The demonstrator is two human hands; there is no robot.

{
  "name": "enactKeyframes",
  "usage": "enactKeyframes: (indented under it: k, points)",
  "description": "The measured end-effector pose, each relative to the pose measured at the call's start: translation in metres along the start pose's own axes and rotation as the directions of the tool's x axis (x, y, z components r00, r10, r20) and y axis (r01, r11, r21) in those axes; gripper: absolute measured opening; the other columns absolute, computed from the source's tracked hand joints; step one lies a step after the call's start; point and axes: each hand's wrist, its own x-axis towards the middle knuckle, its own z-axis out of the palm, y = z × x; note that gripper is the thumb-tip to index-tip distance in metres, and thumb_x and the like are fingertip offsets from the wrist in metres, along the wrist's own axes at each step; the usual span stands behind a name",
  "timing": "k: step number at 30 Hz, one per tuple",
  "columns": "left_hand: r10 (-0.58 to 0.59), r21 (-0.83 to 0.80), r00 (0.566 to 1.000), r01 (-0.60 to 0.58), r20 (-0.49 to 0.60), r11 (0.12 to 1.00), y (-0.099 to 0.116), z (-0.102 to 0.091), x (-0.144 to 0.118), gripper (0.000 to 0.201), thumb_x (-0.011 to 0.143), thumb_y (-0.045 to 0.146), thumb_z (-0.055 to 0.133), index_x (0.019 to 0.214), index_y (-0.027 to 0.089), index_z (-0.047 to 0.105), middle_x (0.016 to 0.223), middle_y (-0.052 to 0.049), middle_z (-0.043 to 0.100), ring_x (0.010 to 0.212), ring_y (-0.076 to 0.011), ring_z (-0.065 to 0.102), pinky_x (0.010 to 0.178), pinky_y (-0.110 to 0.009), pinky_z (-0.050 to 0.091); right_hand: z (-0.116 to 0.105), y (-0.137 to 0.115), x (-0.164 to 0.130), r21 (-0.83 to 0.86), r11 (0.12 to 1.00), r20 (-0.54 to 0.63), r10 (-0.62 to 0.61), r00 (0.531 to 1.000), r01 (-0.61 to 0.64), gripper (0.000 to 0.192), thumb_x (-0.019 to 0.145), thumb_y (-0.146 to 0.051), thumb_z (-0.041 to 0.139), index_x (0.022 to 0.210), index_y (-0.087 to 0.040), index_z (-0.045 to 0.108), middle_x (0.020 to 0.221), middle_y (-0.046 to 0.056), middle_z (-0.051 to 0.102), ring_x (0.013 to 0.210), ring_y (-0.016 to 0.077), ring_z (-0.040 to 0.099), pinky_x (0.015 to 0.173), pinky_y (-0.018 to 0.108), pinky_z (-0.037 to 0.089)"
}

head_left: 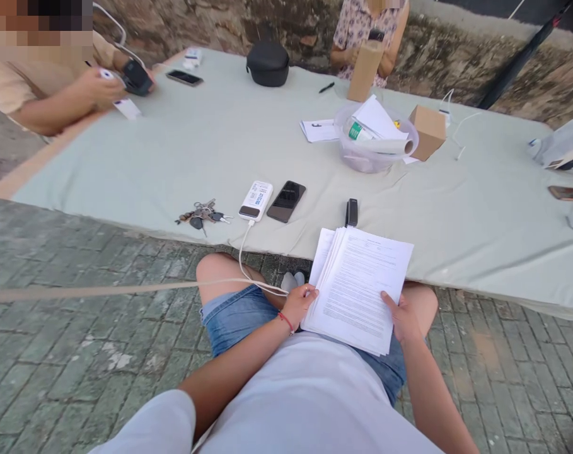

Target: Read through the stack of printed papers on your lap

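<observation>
Head view: table (182,157) fills the far half, its near edge just beyond the knees. 1 stack of papers (357,287) rests on the lap, top sheets overhanging that edge. Left hand (298,306) and right hand (402,315) each clamp a side. Fanned sheets could slip onto the paving. Stapler (351,212), phone (286,201) and keys (203,213) crowd the edge.

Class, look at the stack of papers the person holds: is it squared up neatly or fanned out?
Fanned out. The stack of papers shows staggered sheet edges along its left side, where the left hand grips it; the right hand holds the other edge.
</observation>
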Motion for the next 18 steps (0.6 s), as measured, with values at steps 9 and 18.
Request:
enactKeyframes:
  k: [9, 18]
  points:
    - [-0.068, -0.138, 0.994, 0.055, -0.086, 0.989, 0.013, 0.002, -0.002, 0.042, 0.063, 0.051, 0.082, 0.070, 0.021, 0.052, 0.065, 0.005, 0.057, 0.061, -0.0130, 0.049, 0.060, -0.026, 0.040, -0.006, 0.016, -0.013, 0.027, 0.999, 0.063, 0.038, 0.997, -0.040, 0.052, 0.069, -0.054, 0.088, 0.112, -0.029, 0.072, 0.117, 0.003, 0.079, 0.114, 0.0346, 0.073, 0.100, 0.051, 0.062]
    - [0.116, -0.011, 0.989, -0.117, -0.091, 0.993, 0.004, 0.000, -0.001, 0.026, 0.079, 0.042, 0.071, 0.082, 0.022, 0.054, 0.071, 0.004, 0.056, 0.070, -0.0158, 0.053, 0.072, -0.030, 0.043, -0.022, 0.013, -0.015, -0.093, 0.995, -0.010, 0.046, 0.999, -0.047, 0.059, 0.072, -0.058, 0.085, 0.119, -0.025, 0.075, 0.129, 0.006, 0.073, 0.131, 0.0370, 0.063, 0.112, 0.054, 0.054]
